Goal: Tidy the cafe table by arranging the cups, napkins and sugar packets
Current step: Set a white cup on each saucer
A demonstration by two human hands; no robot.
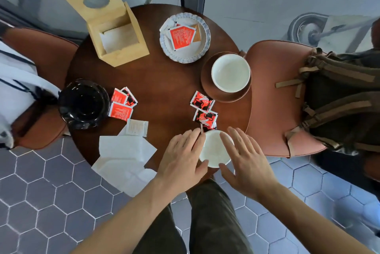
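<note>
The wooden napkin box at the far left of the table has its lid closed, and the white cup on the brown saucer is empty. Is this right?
Not quite. In the head view the wooden napkin box has its lid open, tilted back, with white napkins visible inside. The rest holds: it stands at the far left of the table, and the white cup on the brown saucer is empty.

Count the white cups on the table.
2. One white ceramic cup sits on the brown saucer at the table's right edge; the other white cup is at the near edge between both hands.

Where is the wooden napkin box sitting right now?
In the head view the wooden napkin box stands at the table's far left, lid open, left of the white scalloped plate holding sugar packets.
</note>
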